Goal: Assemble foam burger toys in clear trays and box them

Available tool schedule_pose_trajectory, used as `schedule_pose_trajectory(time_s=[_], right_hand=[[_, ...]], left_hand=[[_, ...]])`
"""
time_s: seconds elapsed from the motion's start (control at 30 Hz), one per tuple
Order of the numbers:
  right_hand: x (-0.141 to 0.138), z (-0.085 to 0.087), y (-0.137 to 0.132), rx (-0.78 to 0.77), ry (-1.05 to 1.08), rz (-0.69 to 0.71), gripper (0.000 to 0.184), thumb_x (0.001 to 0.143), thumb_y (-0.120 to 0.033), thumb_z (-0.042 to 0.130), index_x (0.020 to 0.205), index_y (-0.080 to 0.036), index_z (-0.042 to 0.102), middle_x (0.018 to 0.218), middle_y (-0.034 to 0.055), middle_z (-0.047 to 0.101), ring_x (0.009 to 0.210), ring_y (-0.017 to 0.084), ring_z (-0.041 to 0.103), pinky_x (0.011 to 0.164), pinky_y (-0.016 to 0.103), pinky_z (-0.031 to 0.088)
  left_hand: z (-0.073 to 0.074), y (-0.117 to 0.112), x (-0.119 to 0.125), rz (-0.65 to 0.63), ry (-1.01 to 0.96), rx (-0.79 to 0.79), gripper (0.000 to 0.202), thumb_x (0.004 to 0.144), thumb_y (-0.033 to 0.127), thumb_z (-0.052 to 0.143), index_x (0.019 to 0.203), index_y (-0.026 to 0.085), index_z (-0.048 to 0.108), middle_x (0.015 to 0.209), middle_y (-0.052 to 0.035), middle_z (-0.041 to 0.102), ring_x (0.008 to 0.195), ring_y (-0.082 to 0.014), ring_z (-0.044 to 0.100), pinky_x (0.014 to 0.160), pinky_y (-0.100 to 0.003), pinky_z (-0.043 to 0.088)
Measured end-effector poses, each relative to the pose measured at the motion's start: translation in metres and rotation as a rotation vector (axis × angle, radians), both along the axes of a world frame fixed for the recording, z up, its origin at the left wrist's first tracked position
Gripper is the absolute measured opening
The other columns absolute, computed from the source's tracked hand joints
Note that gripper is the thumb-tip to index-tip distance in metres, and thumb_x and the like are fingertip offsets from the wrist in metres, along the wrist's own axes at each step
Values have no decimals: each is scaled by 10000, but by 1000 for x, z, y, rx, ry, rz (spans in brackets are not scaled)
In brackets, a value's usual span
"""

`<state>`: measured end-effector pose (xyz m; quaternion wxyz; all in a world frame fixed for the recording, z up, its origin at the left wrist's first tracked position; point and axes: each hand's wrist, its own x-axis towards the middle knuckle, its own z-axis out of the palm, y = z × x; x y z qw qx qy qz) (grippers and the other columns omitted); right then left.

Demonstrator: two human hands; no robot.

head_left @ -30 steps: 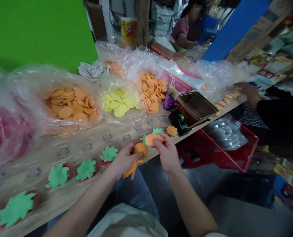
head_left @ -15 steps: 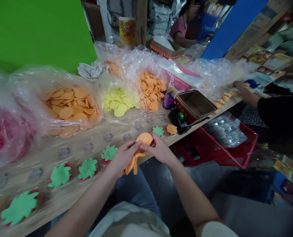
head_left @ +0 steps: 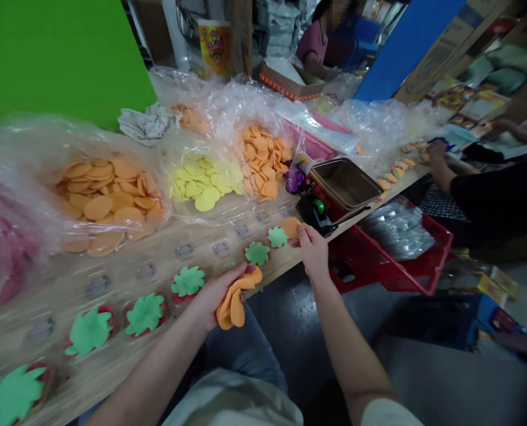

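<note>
My left hand (head_left: 221, 296) is closed around a bunch of thin orange foam pieces (head_left: 232, 307), which fan out below its fingers near the table's front edge. At the far end of the row, my right hand (head_left: 314, 251) pinches an orange foam disc (head_left: 291, 227) between thumb and fingertips, just beside a green leaf-shaped foam piece (head_left: 277, 237). Several more green leaf-shaped pieces (head_left: 188, 281) lie along the front edge, each over a red layer in a clear tray. One green piece is mostly hidden behind my left hand.
Clear bags of orange discs (head_left: 99, 207), yellow discs (head_left: 206, 199) and smaller orange pieces (head_left: 267, 160) line the back. A black tape dispenser (head_left: 314, 213) and an open tin (head_left: 347, 183) stand beyond my right hand. Below is a red crate (head_left: 438, 260). A co-worker's arm (head_left: 440, 171) reaches in at right.
My hands have parted. The right has moved away along the row with an orange disc; the left stays low with the bunch. The camera view has shifted slightly.
</note>
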<state>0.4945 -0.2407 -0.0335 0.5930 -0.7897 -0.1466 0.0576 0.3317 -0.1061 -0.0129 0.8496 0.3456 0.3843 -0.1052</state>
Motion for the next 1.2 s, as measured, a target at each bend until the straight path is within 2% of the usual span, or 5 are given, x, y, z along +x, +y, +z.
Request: schedule_pose_trajectory(time_s=[0.1, 0.23, 0.5, 0.83, 1.2], right_hand=[[19, -15, 0, -354, -497, 147, 297, 868, -248, 425, 1086, -149, 600, 1079, 112, 597, 1080, 233, 494, 948, 410, 385], [14, -39, 0, -613, -749, 414, 312, 862, -151, 414, 1127, -127, 578, 1183, 133, 549, 1220, 232, 381, 1028, 411, 327], [3, -45, 9, -628, -718, 175, 297, 896, -256, 401, 1109, -177, 592, 1090, 103, 595, 1020, 224, 509, 920, 403, 398], [-13, -44, -28, -651, -822, 237, 459, 873, -225, 398, 1327, -174, 366, 1315, 105, 455, 1298, 230, 272, 1016, 457, 289], [-5, -39, -5, -783, -802, 470, 616, 853, -439, 442, 1381, -177, 264, 1426, 87, 287, 1347, 255, 120, 1070, 513, 135]], left_hand=[[-4, -1, -1, 23, -8, -29, 307, 722, 347, 639, 979, 180, 632, 675, 17, 621, 389, -44, 506, 351, -136, 387], [-5, -2, -2, 30, -19, -36, 318, 717, 343, 649, 981, 168, 641, 710, 5, 622, 413, -40, 506, 373, -139, 401], [3, -8, 0, -19, -7, -1, 349, 717, 366, 645, 1009, 175, 637, 753, -5, 626, 432, -47, 521, 386, -147, 421], [16, -9, -7, 9, -4, 30, 303, 719, 310, 646, 983, 162, 649, 769, -20, 629, 438, -55, 524, 384, -152, 430], [20, -10, -10, 11, 11, 18, 307, 737, 309, 626, 1008, 164, 636, 816, -34, 627, 449, -59, 518, 368, -152, 410]])
